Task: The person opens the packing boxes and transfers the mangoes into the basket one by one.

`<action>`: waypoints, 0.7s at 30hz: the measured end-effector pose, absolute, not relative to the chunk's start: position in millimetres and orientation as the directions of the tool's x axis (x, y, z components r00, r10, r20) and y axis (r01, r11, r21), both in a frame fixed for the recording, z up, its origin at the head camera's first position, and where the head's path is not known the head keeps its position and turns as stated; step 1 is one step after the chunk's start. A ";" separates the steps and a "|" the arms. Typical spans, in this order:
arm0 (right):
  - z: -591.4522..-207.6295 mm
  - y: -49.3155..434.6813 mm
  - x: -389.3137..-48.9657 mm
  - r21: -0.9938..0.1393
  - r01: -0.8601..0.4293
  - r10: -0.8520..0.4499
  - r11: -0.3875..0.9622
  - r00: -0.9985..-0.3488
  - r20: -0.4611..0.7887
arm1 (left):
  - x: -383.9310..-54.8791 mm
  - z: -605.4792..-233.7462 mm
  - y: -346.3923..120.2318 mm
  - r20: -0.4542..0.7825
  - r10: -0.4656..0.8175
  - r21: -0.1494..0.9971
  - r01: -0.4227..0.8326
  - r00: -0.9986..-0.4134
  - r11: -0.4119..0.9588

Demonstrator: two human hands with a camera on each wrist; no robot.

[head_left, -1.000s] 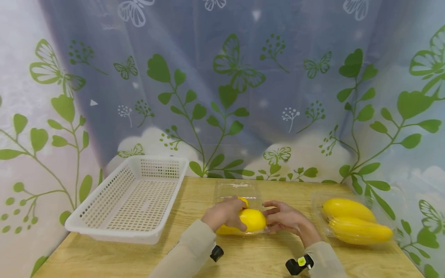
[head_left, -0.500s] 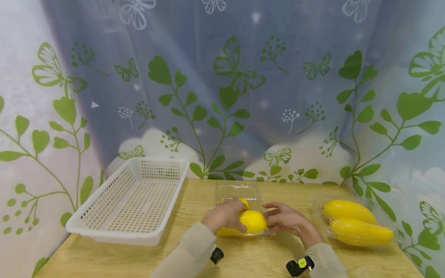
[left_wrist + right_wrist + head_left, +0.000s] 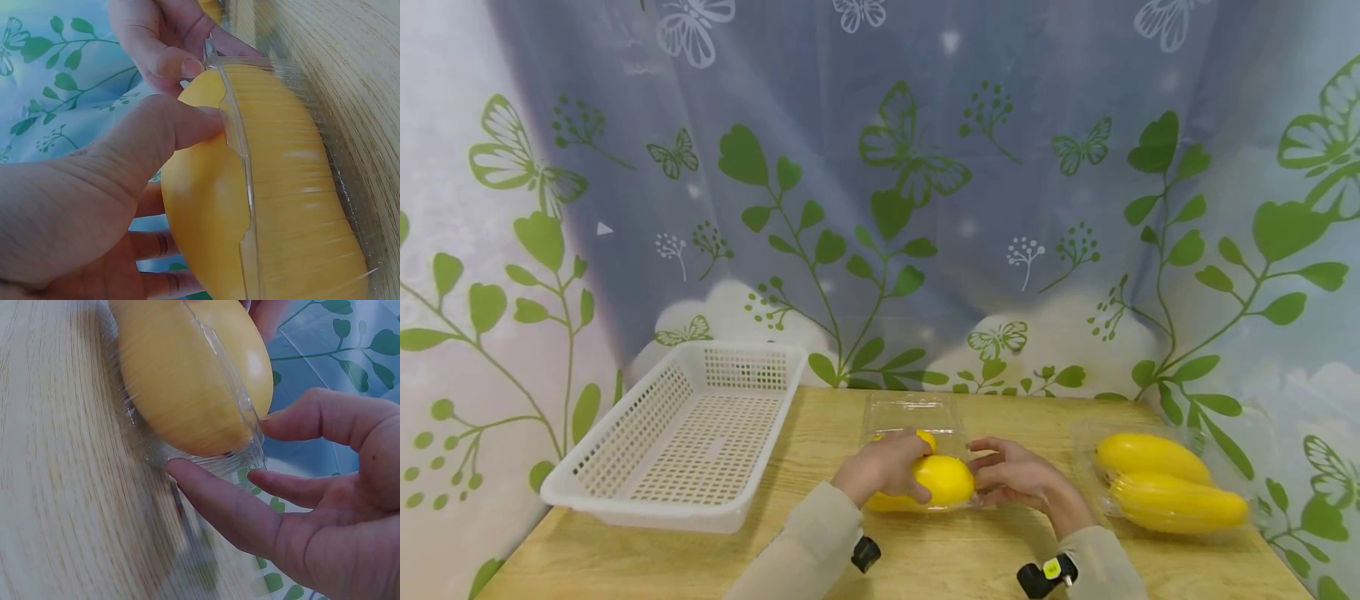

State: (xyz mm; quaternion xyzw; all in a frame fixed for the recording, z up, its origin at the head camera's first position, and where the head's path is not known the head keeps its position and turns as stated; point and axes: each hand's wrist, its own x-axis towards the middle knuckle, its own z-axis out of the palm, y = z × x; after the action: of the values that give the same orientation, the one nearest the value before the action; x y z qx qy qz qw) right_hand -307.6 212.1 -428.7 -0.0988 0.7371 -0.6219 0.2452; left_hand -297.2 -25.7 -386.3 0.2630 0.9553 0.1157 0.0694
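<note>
A smooth yellow mango [image 3: 951, 481] sits in a clear plastic clamshell box [image 3: 916, 410] at the middle of the table, its lid folded back. My left hand [image 3: 883, 468] grips the mango from the left, its thumb [image 3: 194, 125] on the fruit near the box rim and fingers round the far side. Another yellow piece [image 3: 927, 438] shows behind it, mostly hidden by that hand. At the box's right end, my right hand [image 3: 1018, 477] holds the clear corner between thumb [image 3: 306, 417] and fingertips, seen closely in the right wrist view.
A white perforated basket [image 3: 700, 433] stands on the left of the wooden table [image 3: 947, 567]. To the right, a second clear box [image 3: 1086, 437] bears two long yellow fruits [image 3: 1176, 500]. A leaf-and-butterfly curtain [image 3: 820, 167] hangs behind the table.
</note>
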 end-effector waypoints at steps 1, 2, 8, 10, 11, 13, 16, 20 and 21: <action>-428.9 212.2 -307.9 -0.966 0.159 -0.454 0.204 -0.859 -0.238 | -297.3 -386.4 -26.0 -0.073 0.522 0.256 0.490 -0.850 0.834; -429.1 212.4 -308.1 -0.967 0.159 -0.457 0.201 -0.857 -0.236 | -297.8 -386.7 -26.1 -0.073 0.524 0.254 0.493 -0.848 0.832; -429.7 212.9 -309.2 -0.967 0.160 -0.469 0.196 -0.851 -0.236 | -300.0 -385.8 -26.9 -0.082 0.537 0.260 0.502 -0.840 0.825; -429.7 212.9 -309.4 -0.966 0.164 -0.467 0.199 -0.851 -0.240 | -300.5 -385.5 -27.5 -0.085 0.542 0.259 0.507 -0.836 0.823; -429.8 212.9 -309.6 -0.966 0.165 -0.465 0.201 -0.851 -0.242 | -300.7 -385.2 -27.8 -0.086 0.544 0.257 0.509 -0.835 0.821; -430.1 212.9 -310.0 -0.965 0.168 -0.462 0.203 -0.852 -0.246 | -301.3 -385.1 -28.6 -0.087 0.549 0.255 0.514 -0.831 0.819; -430.6 212.7 -310.5 -0.964 0.169 -0.461 0.204 -0.852 -0.247 | -301.8 -384.2 -29.9 -0.089 0.554 0.260 0.518 -0.828 0.815; -431.1 212.4 -310.6 -0.964 0.168 -0.461 0.207 -0.852 -0.248 | -302.4 -382.5 -32.2 -0.097 0.557 0.283 0.514 -0.825 0.810; -431.1 212.4 -310.5 -0.964 0.168 -0.462 0.208 -0.852 -0.248 | -302.5 -382.2 -32.7 -0.100 0.559 0.286 0.514 -0.823 0.808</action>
State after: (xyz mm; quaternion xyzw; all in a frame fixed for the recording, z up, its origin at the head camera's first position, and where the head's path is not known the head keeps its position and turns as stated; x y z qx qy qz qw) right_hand -310.5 212.4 -431.1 -0.0999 0.7346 -0.6214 0.2533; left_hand -302.5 -32.7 -382.2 0.2835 0.9466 0.1242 0.0899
